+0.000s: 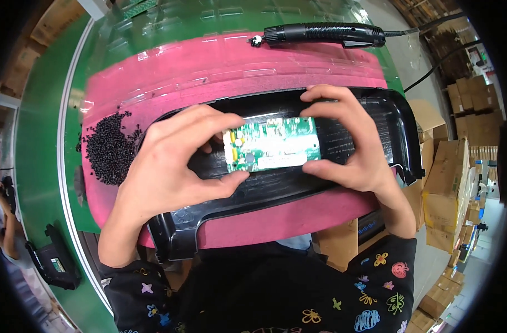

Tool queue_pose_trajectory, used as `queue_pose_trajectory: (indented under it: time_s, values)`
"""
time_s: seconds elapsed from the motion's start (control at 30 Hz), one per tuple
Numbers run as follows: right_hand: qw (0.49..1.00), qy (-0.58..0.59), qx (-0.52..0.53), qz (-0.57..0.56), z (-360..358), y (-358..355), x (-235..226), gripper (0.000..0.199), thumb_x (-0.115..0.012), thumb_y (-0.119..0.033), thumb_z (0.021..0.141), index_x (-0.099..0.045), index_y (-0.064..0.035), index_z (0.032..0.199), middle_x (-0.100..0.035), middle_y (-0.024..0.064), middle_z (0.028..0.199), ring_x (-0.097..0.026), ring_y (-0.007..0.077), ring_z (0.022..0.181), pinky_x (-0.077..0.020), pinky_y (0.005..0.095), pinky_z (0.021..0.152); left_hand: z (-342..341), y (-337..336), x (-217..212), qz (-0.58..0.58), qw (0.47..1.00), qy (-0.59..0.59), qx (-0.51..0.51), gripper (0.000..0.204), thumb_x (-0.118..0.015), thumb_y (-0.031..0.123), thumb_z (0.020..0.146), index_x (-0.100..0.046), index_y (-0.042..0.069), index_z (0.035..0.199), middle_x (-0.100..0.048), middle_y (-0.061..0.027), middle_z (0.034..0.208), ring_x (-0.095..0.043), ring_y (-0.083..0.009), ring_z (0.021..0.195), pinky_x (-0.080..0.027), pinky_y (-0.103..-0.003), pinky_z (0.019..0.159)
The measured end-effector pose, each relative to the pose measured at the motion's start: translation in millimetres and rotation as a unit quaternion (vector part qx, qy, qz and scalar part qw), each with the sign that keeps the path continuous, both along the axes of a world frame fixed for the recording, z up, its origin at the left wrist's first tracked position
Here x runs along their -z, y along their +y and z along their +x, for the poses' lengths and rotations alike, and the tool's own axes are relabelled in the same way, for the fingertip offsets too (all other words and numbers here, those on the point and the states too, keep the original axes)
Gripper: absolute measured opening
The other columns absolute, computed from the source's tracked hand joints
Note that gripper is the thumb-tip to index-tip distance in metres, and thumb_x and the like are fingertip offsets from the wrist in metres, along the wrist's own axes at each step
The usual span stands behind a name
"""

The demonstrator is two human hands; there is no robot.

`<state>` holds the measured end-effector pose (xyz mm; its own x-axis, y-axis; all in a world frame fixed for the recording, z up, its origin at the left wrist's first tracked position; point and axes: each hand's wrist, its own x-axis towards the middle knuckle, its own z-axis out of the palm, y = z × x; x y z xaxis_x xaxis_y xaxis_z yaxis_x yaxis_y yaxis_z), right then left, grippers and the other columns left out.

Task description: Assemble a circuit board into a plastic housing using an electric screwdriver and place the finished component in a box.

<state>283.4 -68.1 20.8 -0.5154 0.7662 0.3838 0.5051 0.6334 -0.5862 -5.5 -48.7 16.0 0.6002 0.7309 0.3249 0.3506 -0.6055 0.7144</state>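
A green circuit board [273, 145] with yellow parts at its left end lies level over a black plastic housing [342, 133]. My left hand [178, 158] grips the board's left end, thumb at the near corner and fingers at the far one. At the opposite end, my right hand [350, 141] has its thumb and a finger closed on the right corners. Whether the board touches the housing floor or is held just above it, I cannot tell. The long, shallow housing sits open side up on a pink mat [253, 225].
A heap of small black screws [109, 147] lies left of the housing. Beyond it, a black electric screwdriver [325, 34] rests near clear plastic trays [187, 61]. Cardboard boxes [445, 194] stand at the right. At far left, another person's arm [9, 233] is near a similar black housing [54, 258].
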Motion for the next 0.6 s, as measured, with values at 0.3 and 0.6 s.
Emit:
queue_pose_trajectory:
  time_s: [0.3,0.6]
  values:
    - [0.998,-0.067,0.008,0.017,1,-7,16,0.055,-0.088,-0.016,0.062,-0.064,-0.0043,0.111,-0.056,0.0127,0.115,-0.054,0.0329,0.106,-0.0481,0.0411,0.09,9,2,2,0.016,0.991,0.132,0.023,0.053,-0.086,0.015,0.06,-0.064,0.003,0.107,-0.064,-0.0109,0.097,-0.065,-0.0302,0.087,-0.055,-0.036,0.076]
    - [0.996,-0.083,0.022,0.014,1,-7,27,0.055,-0.087,-0.019,0.066,-0.064,-0.0039,0.114,-0.057,0.0138,0.115,-0.056,0.0339,0.105,-0.0486,0.0428,0.088,12,5,4,0.013,0.981,0.19,0.023,0.051,-0.086,0.018,0.062,-0.065,0.004,0.107,-0.061,-0.0112,0.104,-0.063,-0.0321,0.094,-0.054,-0.039,0.079]
